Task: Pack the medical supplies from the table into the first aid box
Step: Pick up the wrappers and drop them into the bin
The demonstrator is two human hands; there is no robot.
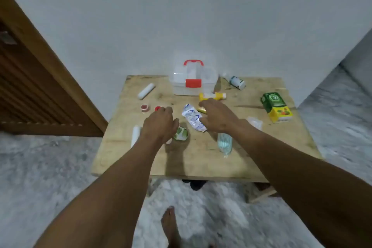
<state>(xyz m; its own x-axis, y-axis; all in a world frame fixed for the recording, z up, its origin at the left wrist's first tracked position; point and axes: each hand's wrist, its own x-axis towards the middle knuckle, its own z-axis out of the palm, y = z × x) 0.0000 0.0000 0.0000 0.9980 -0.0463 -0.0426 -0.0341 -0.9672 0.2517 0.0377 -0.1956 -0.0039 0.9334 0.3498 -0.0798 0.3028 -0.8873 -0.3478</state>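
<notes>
Box (191, 83) closed, middle of table's (201, 164) far edge. Left hand (159, 125) mid-surface, fingers loosely bent, holding nothing. Right hand (218, 115) beside blue-white packet (191, 118), fingertips near yellow tube (213, 96); grip unclear.

A plain, pale grey-white wall (181, 16) fills the upper half of the view under dim, even light. At the left, a brown wooden door (30, 90) with horizontal slats sits in a wooden frame (60, 70) that slants across the corner. The floor (50, 167) is mottled grey and white, like polished stone. A light wooden desk (201, 163), scuffed and stained, stands against the wall. One pale wooden leg (261, 194) shows beneath its near right corner. At the far right a second wall (358, 56) meets the floor.
</notes>
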